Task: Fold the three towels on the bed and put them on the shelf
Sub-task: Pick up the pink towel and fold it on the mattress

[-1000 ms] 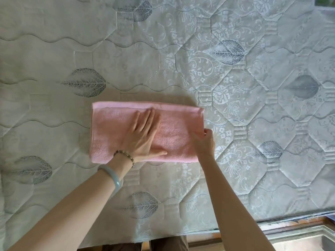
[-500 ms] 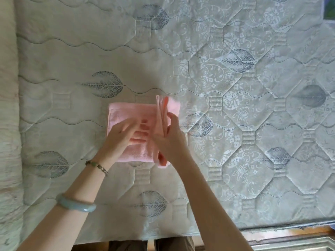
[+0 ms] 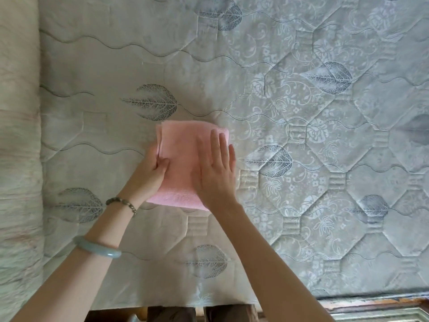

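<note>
A pink towel [image 3: 183, 156] lies folded into a small upright rectangle on the quilted mattress [image 3: 301, 117]. My left hand [image 3: 153, 173] grips the towel's left edge, thumb on top and fingers under the layers. My right hand [image 3: 216, 173] lies flat on the towel's right half, fingers straight and together, pressing it down. No other towel and no shelf show in this view.
The mattress ends at a padded side panel [image 3: 18, 159] on the left. Its near edge runs along the bottom, with my legs [image 3: 202, 313] below it and a wooden bed frame [image 3: 371, 303] at the lower right.
The long pink strip has been folded in half from right to left. My right hand carried the right end over and now rests flat on top. My left hand moved to the left edge.
</note>
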Available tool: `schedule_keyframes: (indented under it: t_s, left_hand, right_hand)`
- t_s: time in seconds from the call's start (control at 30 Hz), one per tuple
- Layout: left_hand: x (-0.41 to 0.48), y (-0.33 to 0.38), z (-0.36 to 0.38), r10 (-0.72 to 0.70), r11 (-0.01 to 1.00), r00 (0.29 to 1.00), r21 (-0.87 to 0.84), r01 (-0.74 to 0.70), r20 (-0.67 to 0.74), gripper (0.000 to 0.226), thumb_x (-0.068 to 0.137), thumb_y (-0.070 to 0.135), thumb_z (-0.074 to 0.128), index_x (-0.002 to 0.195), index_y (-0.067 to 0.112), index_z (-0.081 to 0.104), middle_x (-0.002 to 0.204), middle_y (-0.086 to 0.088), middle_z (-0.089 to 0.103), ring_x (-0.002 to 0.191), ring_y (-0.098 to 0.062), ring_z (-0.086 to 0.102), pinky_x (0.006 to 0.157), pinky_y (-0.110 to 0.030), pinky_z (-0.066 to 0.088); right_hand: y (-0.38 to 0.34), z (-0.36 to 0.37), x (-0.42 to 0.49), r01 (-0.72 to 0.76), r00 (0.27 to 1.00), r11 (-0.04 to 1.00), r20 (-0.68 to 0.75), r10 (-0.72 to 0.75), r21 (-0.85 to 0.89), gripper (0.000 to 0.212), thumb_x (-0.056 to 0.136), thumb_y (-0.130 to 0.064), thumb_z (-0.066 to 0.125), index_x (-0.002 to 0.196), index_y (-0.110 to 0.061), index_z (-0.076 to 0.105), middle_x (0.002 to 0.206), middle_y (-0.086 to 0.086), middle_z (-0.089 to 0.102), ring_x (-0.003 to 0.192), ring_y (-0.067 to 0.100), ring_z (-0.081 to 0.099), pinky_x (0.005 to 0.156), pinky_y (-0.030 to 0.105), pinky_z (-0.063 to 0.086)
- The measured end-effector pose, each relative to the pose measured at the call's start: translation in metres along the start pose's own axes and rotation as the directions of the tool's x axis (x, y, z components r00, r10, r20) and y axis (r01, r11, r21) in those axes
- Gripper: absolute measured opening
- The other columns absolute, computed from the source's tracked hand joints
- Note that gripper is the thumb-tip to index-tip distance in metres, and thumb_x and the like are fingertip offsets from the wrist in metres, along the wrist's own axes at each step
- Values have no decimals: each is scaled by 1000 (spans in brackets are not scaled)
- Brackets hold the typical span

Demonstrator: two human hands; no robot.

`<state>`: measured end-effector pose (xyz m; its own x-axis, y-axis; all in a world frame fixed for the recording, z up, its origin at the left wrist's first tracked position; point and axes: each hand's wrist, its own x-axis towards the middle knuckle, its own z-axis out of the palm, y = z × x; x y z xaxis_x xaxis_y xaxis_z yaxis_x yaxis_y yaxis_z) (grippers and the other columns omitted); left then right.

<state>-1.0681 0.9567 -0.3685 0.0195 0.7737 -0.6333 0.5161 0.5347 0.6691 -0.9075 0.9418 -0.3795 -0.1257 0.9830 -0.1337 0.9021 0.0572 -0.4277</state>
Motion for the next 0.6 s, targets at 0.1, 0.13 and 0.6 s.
schedule_keyframes:
  t_s: [0.1, 0.13, 0.6]
  left_hand:
    - [3, -8, 12, 23, 1000, 998, 22, -21, -64, 54, 100, 13, 38, 149, 25, 16, 132, -1, 48, 114, -23, 53, 93, -36, 41]
    - [2, -10, 16, 47, 998, 991, 46, -42, -125, 60, 99, 10, 40, 151, 23, 13, 142, -4, 42, 122, -25, 50, 99, -41, 42]
    - [32, -56, 45, 417, 534, 908, 798, -279, 38, 67, 97, 45, 28, 151, 8, 20, 159, -12, 15, 149, -20, -3, 119, -50, 12]
  right_hand:
    - [17, 20, -2, 34, 993, 998, 117, -28, -45, 58, 94, -31, 35, 149, -13, 28, 156, 14, 24, 146, 28, 17, 119, 48, 9]
    - [20, 26, -4, 42, 989, 997, 141, -33, -58, 59, 94, -32, 33, 149, -12, 27, 157, 14, 22, 146, 27, 15, 119, 48, 10]
    - [20, 52, -4, 2, 998, 989, 69, 8, -151, 56, 93, -33, 36, 146, -12, 34, 153, 13, 31, 144, 26, 26, 117, 50, 18]
